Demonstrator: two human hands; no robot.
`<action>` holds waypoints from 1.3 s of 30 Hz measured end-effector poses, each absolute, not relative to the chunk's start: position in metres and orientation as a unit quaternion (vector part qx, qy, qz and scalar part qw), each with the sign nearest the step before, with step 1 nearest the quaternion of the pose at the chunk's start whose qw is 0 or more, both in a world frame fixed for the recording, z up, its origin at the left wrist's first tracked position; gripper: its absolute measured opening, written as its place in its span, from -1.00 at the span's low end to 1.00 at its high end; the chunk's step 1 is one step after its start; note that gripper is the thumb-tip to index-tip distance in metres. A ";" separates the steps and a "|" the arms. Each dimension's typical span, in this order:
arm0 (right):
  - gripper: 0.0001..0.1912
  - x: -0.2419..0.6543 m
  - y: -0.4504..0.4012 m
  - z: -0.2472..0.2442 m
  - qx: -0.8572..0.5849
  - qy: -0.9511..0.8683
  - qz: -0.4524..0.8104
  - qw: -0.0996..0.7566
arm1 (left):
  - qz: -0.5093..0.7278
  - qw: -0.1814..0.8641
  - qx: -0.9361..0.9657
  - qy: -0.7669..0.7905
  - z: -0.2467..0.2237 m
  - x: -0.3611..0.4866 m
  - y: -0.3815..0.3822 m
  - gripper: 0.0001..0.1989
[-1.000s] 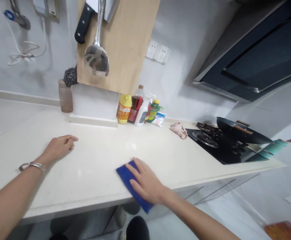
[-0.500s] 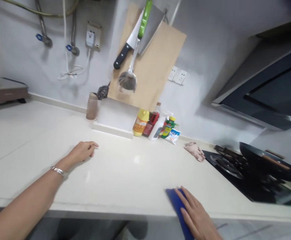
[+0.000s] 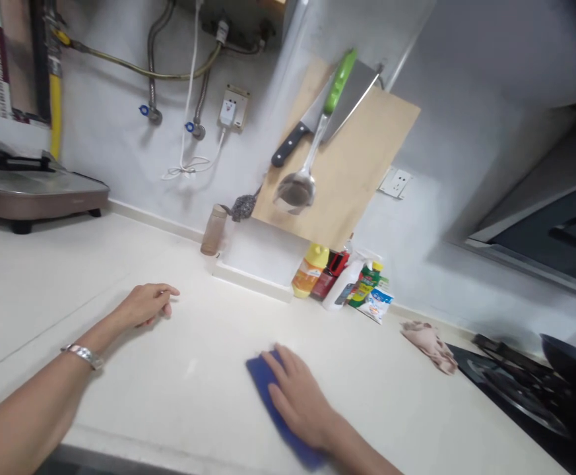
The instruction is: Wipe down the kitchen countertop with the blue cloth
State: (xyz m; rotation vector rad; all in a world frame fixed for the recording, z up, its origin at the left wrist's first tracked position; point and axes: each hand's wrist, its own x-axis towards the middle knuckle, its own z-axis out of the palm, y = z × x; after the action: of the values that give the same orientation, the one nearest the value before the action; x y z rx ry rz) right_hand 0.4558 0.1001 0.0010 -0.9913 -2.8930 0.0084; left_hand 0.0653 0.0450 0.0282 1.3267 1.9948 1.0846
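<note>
My right hand lies flat on a folded blue cloth, pressing it against the white countertop. The fingers stretch over the cloth, and its left edge shows beside them. To the left, my left hand is low over the counter or resting on it; which one I cannot tell. Its index finger points out to the right, the other fingers bend loosely under, and it holds nothing. A silver bracelet circles the left wrist.
Along the wall stand a brown bottle, a yellow bottle and a white spray bottle. Knives and a ladle hang before a wooden board. A pink rag lies by the black stove; an electric pan sits left.
My right hand has slid the blue cloth leftward and away from the counter's front edge. My left hand has shifted left. The view has turned left, showing more of the electric pan.
</note>
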 end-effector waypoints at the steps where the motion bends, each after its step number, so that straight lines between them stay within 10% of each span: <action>1: -0.40 0.437 0.104 0.003 -0.319 -0.947 0.004 0.034 | 0.404 0.242 0.481 0.740 0.025 0.062 0.044 -0.53; 23: -0.42 0.162 0.198 0.010 -0.276 -0.957 -0.005 0.088 | 0.273 0.063 0.437 0.854 0.012 0.073 0.069 -0.48; 39: -0.40 0.344 0.120 -0.007 -0.238 -0.966 -0.016 0.099 | 0.374 0.055 0.427 0.822 0.012 0.062 0.052 -0.50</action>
State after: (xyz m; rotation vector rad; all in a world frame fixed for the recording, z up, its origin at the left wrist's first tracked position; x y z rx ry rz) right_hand 0.3445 0.1197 -0.0071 -0.7033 -2.8567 -0.0480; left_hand 0.0618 0.0518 0.0118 1.2962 2.4946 1.1356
